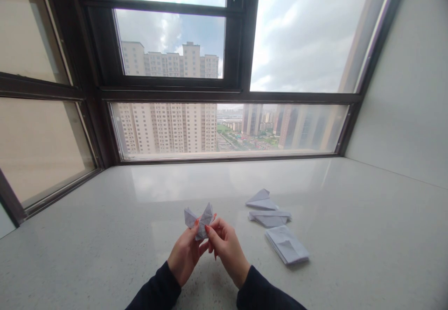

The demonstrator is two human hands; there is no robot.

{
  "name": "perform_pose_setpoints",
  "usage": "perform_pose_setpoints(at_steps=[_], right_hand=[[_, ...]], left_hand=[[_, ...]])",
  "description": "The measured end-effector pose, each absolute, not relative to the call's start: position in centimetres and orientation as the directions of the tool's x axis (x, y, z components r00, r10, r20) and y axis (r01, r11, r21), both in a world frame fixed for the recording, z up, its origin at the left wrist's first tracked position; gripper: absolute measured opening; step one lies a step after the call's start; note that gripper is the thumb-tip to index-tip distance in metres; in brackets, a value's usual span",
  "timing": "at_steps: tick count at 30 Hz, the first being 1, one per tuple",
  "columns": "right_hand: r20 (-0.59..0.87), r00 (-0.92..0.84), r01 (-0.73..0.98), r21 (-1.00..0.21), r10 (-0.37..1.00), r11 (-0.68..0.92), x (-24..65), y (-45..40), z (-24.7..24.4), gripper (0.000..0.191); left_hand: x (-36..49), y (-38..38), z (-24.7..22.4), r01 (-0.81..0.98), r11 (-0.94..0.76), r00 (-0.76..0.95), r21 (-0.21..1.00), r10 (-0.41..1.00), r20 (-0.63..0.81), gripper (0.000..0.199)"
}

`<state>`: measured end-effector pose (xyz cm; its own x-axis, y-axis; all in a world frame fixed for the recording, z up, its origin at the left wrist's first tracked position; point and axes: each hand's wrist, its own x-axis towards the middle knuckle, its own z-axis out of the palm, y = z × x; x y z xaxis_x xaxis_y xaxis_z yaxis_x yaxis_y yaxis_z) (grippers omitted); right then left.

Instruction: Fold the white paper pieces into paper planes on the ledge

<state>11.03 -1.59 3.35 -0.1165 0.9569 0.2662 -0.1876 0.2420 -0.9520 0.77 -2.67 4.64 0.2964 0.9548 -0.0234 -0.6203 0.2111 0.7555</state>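
A small folded white paper piece (203, 223) with pointed flaps standing up is held between my two hands, above the pale sill. My left hand (185, 254) grips its left and lower side, thumb pressed on the front. My right hand (226, 245) pinches its right side between thumb and fingers. The undersides of the paper and some fingertips behind it are hidden. To the right of my hands lie a folded paper plane (262, 200), a flat folded paper strip shape (269, 218) and a squarish stack of folded paper (287, 245).
The speckled white windowsill (105, 254) spreads under my hands. Dark window frames (175, 96) rise behind and at the left, with tall buildings (168, 128) beyond the glass. A white wall (409, 90) bounds the right side.
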Motion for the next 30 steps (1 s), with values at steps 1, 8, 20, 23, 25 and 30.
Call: perform_pose_setpoints(at_steps=[1,8,20,23,25,30], right_hand=[[0.267,-0.116,-0.182,-0.953,0.957,0.244,11.0,-1.6,3.3,0.038],[0.256,-0.131,-0.137,-0.961,0.958,0.239,11.0,-1.4,2.9,0.037],[0.294,-0.117,-0.045,-0.956,0.948,0.291,11.1,-1.4,2.6,0.033],[0.29,-0.115,-0.022,-0.957,0.95,0.29,11.1,-1.4,2.6,0.033],[0.28,-0.119,0.002,-0.959,0.953,0.282,11.1,-1.3,2.5,0.032],[0.266,-0.126,0.058,-0.96,0.956,0.274,11.2,-1.3,2.4,0.031]], left_hand=[[0.8,-2.6,4.7,-0.611,0.208,0.3,0.764,0.954,-0.019,0.029],[0.7,-2.6,4.4,-0.633,0.154,0.242,0.759,0.97,0.005,0.035],[0.6,-2.1,3.9,-0.656,0.136,0.202,0.743,0.979,-0.001,0.031],[0.6,-2.1,3.9,-0.652,0.13,0.203,0.747,0.979,0.006,0.032],[0.6,-2.1,3.8,-0.647,0.124,0.201,0.752,0.979,0.012,0.033],[0.6,-2.0,3.6,-0.646,0.126,0.2,0.753,0.98,0.008,0.029]])
